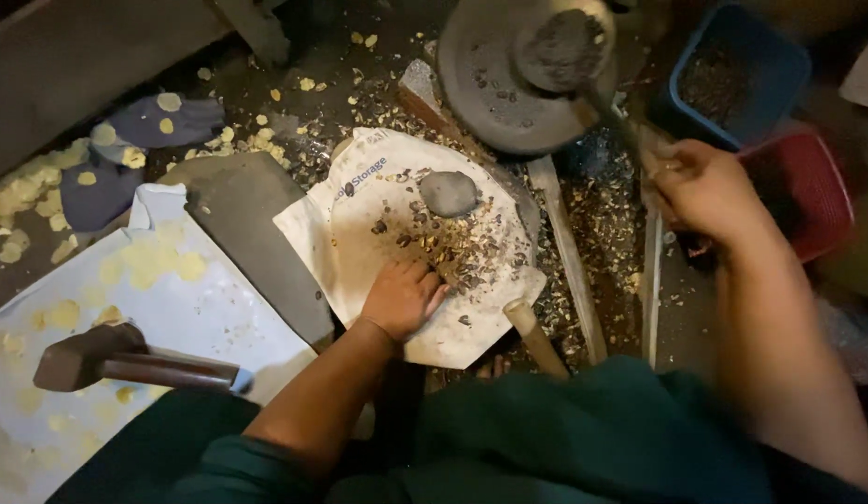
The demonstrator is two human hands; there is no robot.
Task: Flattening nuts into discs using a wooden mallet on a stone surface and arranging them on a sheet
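My left hand point(402, 297) rests palm down, fingers curled, on a white cloth-covered round block point(359, 233), at the near edge of a heap of dark broken shell bits point(452, 247). A flat grey stone point(449, 193) lies on the cloth just beyond the heap. My right hand point(704, 191) is raised to the right and grips the thin handle of a long ladle point(562, 49). The ladle's bowl, filled with dark grit, hovers over a round dark metal pan point(494, 103). The handle is blurred.
A hammer point(126, 362) lies on a white sheet point(173, 308) at the left. A blue tub point(737, 75) of dark grit and a red basket point(807, 191) stand at the right. A wooden handle point(534, 338) pokes out near my lap. Pale flakes litter the floor.
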